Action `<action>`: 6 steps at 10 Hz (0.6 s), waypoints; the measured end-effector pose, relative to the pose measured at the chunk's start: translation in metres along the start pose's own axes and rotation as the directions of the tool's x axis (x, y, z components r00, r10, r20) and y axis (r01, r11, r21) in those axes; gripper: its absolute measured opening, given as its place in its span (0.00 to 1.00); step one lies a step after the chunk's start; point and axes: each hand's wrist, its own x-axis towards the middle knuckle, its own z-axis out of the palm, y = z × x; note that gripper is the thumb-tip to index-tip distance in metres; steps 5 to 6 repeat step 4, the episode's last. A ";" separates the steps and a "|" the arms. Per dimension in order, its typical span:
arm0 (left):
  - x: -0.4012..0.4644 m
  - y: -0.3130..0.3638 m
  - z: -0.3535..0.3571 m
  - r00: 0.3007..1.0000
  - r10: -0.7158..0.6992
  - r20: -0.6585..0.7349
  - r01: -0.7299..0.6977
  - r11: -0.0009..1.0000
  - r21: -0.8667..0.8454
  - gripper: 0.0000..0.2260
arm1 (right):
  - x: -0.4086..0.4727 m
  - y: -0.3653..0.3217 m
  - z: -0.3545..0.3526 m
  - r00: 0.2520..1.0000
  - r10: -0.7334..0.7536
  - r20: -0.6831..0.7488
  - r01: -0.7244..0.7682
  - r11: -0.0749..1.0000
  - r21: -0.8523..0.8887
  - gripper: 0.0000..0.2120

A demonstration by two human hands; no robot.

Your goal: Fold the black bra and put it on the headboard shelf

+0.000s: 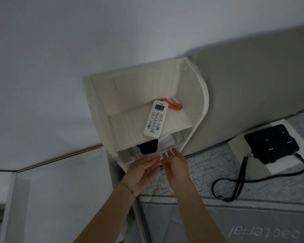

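The black bra [148, 146] lies as a dark bundle on the lower level of the white headboard shelf [123, 123], partly hidden under the upper board. My left hand [142, 171] and my right hand [175, 163] hover side by side just in front of the lower shelf's edge, below the bra and apart from it. Both hands are empty, with fingers stretched out and slightly spread.
A white remote control [155, 119] and an orange clip [172, 104] lie on the upper shelf board. On the patterned mattress [218, 165] to the right sits a black bag [272, 143] with a long strap on a white box. A grey headboard panel [253, 88] rises behind.
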 end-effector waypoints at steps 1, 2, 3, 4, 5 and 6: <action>0.004 0.000 0.000 1.000 -0.006 -0.004 0.006 1.000 0.014 0.13 | 0.003 -0.003 0.003 1.000 -0.010 -0.015 0.009 0.999 -0.040 0.35; 0.005 -0.001 0.000 1.000 0.013 0.007 -0.013 1.000 0.007 0.13 | 0.007 -0.004 0.000 1.000 -0.014 -0.010 0.014 0.997 -0.079 0.34; 0.007 -0.004 0.001 0.999 0.038 -0.028 -0.035 0.992 0.119 0.12 | 0.011 -0.003 -0.008 1.000 0.019 -0.020 -0.022 0.990 -0.136 0.32; 0.000 -0.015 0.004 0.989 0.129 -0.069 -0.097 0.933 0.348 0.13 | -0.008 -0.005 -0.013 1.000 0.010 -0.001 -0.009 0.967 -0.255 0.10; 0.000 -0.015 0.004 0.989 0.129 -0.069 -0.097 0.933 0.348 0.13 | -0.008 -0.005 -0.013 1.000 0.010 -0.001 -0.009 0.967 -0.255 0.10; 0.000 -0.015 0.004 0.989 0.129 -0.069 -0.097 0.933 0.348 0.13 | -0.008 -0.005 -0.013 1.000 0.010 -0.001 -0.009 0.967 -0.255 0.10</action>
